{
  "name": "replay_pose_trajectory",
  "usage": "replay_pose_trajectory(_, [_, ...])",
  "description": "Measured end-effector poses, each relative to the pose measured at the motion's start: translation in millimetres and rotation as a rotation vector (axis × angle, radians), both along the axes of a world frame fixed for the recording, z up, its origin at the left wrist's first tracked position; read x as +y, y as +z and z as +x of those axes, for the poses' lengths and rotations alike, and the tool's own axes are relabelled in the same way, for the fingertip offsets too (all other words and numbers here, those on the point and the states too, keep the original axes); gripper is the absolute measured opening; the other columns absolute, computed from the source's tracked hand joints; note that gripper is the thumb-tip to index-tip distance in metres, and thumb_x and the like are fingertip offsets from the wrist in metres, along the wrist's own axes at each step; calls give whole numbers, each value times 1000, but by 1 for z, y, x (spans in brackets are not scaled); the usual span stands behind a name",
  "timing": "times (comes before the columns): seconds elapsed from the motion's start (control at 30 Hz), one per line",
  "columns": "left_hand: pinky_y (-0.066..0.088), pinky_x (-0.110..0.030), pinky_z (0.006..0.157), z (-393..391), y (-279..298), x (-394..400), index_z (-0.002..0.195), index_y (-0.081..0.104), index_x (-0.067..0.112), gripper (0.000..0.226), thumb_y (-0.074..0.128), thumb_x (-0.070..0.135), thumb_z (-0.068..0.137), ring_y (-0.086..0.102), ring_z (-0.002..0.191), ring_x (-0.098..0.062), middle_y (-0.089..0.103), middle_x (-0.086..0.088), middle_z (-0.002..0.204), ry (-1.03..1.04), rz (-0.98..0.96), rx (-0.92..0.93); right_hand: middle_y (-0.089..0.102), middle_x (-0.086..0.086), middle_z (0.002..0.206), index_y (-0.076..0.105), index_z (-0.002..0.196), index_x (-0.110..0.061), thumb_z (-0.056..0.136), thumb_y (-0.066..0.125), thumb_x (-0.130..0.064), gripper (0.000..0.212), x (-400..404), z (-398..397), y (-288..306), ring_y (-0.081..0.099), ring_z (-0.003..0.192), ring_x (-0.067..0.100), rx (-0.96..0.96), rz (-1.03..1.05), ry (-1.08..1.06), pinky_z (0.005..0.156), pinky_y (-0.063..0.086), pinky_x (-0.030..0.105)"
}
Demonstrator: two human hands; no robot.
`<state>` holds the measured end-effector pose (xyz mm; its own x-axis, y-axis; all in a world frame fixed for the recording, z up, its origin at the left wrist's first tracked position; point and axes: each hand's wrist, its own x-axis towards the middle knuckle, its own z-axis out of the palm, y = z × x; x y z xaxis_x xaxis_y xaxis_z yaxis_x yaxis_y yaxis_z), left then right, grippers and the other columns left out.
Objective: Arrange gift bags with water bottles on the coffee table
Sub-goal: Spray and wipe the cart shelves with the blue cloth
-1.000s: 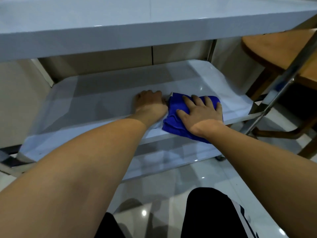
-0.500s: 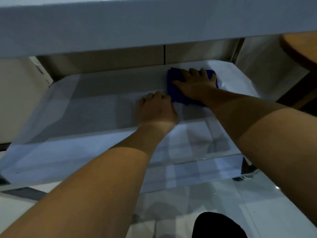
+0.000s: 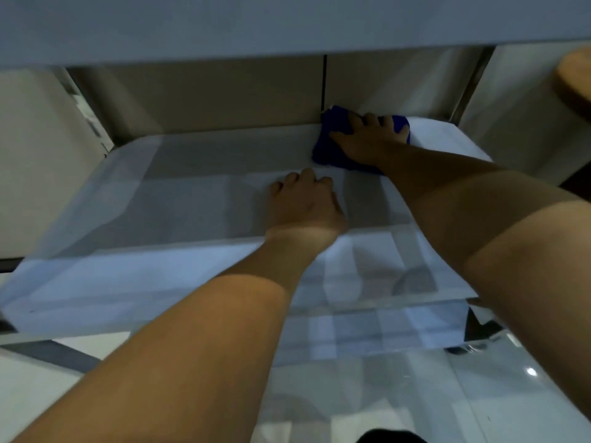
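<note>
glossy white lower shelf point(image 3: 198, 199) of coffee table, blue cloth point(image 3: 332, 151) apparently near its back edge

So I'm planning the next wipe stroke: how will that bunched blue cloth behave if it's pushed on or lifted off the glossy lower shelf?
The bunched blue cloth looks soft and creased, so it would probably flop when lifted. Flattened under the right hand, it likely glides easily over the glossy white lower shelf, perhaps bunching at the edges. It seems light.
</note>
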<state>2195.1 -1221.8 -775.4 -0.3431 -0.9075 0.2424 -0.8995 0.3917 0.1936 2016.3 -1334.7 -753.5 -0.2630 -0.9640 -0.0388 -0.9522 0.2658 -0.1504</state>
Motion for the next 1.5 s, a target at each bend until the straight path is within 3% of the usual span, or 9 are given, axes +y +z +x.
replay_pose_trajectory(0.4, [41, -41, 102, 0, 16, 8, 116, 66, 23, 31, 44, 34, 97, 51, 119, -30, 55, -9, 128, 31, 82, -89, 2, -3, 170, 2, 160, -37, 95, 24, -73, 78, 166, 18, 1, -5, 155, 34, -35, 38, -45, 120, 0, 64])
replay_pose_trajectory(0.67, [41, -43, 104, -35, 40, 29, 137, 55, 14, 43, 56, 27, 95, 48, 127, -35, 51, -14, 138, 131, 197, -289, -2, -6, 170, 1, 160, -38, 97, 20, -71, 74, 274, 2, 9, -9, 155, 32, -69, 68, -141, 122, -1, 61])
replay_pose_trajectory(0.87, [41, -44, 97, -109, 37, 70, 126, 57, 16, 40, 42, 42, 100, 52, 119, -36, 56, -15, 129, -172, 132, -147, -3, -2, 170, 1, 161, -32, 100, 17, -66, 72, 310, -38, 5, -11, 155, 32, -49, 43, -324, 122, -3, 61])
replay_pose_trajectory(1.03, [42, -40, 86, -112, 30, 54, 117, 61, 17, 35, 41, 41, 102, 56, 109, -32, 61, -12, 120, -255, 93, -161, -3, 3, 170, 2, 162, -30, 101, 17, -63, 70, 286, -49, 1, -15, 154, 36, -30, 26, -331, 121, -7, 62])
replay_pose_trajectory(1.13, [46, -41, 95, -100, 32, 38, 121, 63, 16, 33, 43, 37, 104, 56, 112, -29, 61, -9, 127, -278, 115, -164, -1, 4, 170, 3, 161, -34, 98, 18, -68, 74, 258, -55, 1, -11, 154, 38, 0, 38, -306, 120, -7, 63])
replay_pose_trajectory(1.33, [44, -40, 94, -100, 19, 34, 113, 63, 18, 25, 45, 28, 98, 53, 110, -26, 60, -5, 122, -294, 93, -93, -3, 4, 170, 3, 159, -40, 92, 22, -78, 80, 194, -83, 0, -10, 153, 42, -9, 41, -206, 117, -8, 65])
replay_pose_trajectory(1.5, [41, -37, 96, -100, 12, 34, 121, 61, 17, 31, 42, 33, 102, 52, 111, -23, 58, -2, 124, -272, 41, -66, 3, 6, 170, 9, 160, -39, 94, 23, -77, 77, 129, -103, -3, -5, 153, 43, 20, -5, -150, 118, -4, 66])
